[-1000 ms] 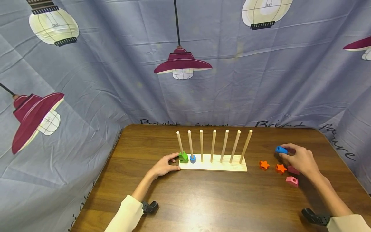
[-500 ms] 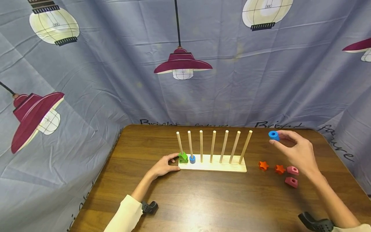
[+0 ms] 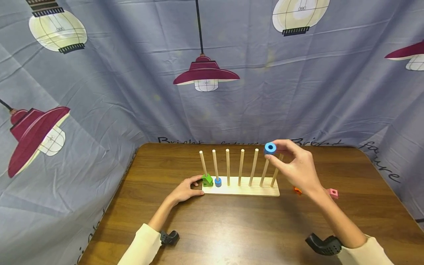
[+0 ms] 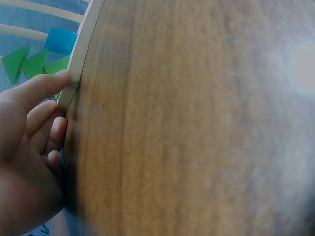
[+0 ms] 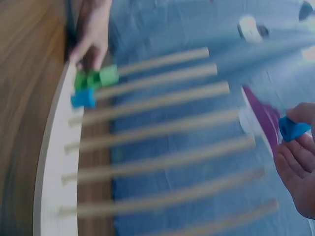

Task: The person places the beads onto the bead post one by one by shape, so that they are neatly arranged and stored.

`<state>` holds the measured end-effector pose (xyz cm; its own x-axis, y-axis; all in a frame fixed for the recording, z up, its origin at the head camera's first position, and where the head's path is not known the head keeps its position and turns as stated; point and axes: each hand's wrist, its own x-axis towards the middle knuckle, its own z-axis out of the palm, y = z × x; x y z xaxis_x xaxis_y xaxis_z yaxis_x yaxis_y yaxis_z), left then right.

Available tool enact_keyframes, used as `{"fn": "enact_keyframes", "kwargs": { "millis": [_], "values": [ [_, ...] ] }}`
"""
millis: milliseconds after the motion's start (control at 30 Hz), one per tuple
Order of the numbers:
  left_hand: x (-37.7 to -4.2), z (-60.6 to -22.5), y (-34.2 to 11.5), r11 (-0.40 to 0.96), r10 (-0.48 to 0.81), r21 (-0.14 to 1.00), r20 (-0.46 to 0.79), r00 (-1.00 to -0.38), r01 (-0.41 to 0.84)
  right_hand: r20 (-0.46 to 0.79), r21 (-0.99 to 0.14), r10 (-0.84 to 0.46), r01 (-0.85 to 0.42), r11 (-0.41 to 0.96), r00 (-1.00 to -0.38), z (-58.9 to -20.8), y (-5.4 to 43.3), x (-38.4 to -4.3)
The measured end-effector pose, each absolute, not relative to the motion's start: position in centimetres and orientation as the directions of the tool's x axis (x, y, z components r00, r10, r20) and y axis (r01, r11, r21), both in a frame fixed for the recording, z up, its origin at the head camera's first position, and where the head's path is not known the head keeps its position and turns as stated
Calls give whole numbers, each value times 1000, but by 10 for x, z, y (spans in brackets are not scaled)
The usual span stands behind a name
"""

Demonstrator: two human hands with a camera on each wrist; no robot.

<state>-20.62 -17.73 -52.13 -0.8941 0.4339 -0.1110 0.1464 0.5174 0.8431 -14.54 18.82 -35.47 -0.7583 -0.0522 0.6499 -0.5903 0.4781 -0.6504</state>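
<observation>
My right hand (image 3: 299, 167) pinches a blue cylindrical bead (image 3: 269, 148) between thumb and fingers, its hole facing up. The bead is up by the tops of the rightmost pegs of a pale wooden peg board (image 3: 245, 189). At the board's left end, my left hand (image 3: 185, 189) grips it, thumb on the front edge and fingers behind, as the left wrist view also shows. Green triangular beads (image 4: 34, 63) are stacked on the leftmost peg. Another blue bead (image 3: 218, 182) sits at the foot of the second peg; the other pegs carry no beads.
Right of the board, an orange star bead (image 3: 297, 190) and a pink bead (image 3: 332, 193) lie on the brown wooden table (image 3: 232, 228), partly behind my right forearm. A lamp-patterned grey-blue curtain (image 3: 132, 73) hangs behind the table.
My right hand has lifted the blue bead from the table's right side and carried it left to the pegs. My left hand stays at the board's end.
</observation>
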Motion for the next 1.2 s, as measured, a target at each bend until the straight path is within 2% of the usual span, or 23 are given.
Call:
{"fn": "enact_keyframes", "kwargs": {
  "millis": [200, 467, 800, 1200],
  "values": [
    [-206, -524, -180, 512, 439, 845, -106, -892, 152, 642, -675, -138, -641, 365, -754, -353, 138, -154],
    [-206, -526, -180, 518, 439, 842, -108, -892, 153, 589, -706, -204, -621, 340, -782, -360, 92, -165],
    [-204, -521, -178, 516, 435, 845, -114, -893, 144, 553, -740, -192, -583, 335, -811, -373, 61, -179],
    [-206, -522, -179, 512, 440, 846, -110, -891, 149, 467, -811, -107, -473, 345, -878, -389, 52, -187]
  ]
}}
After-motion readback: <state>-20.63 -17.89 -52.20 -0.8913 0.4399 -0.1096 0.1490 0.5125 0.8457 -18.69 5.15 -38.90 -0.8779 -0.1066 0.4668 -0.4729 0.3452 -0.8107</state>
